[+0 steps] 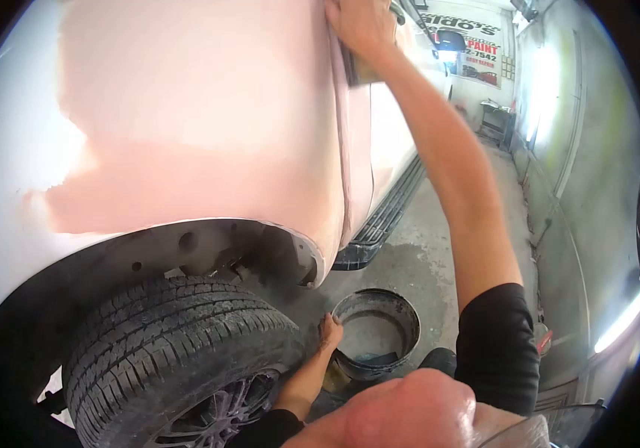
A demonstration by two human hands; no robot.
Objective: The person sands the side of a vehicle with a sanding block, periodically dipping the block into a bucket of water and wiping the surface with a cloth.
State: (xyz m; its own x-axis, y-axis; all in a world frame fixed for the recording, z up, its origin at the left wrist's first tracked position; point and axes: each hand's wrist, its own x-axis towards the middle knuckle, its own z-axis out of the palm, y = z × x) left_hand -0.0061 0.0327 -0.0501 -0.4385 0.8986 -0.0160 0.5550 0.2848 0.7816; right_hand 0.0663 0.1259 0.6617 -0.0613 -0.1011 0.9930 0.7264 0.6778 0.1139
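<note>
Up at the top, my right hand (364, 26) presses against the edge of the pink-patched car panel (208, 97), beside the vertical gap. Under its palm shows a flat dark-and-tan piece (364, 73), perhaps a sanding pad; the fingertips are partly cut off by the frame. Low beside the tyre (185, 328), my left hand (329, 330) is closed at the near rim of a round dark bucket (414, 328). Grey, cloudy liquid is in the bucket, with a dark flat thing at its near side.
A black running board (387, 216) sticks out along the car's side. Concrete floor (428, 261) runs back between the car and a wall (596, 187) with bright light tubes. A stand (495, 119) is at the far end, below a painted sign (476, 45).
</note>
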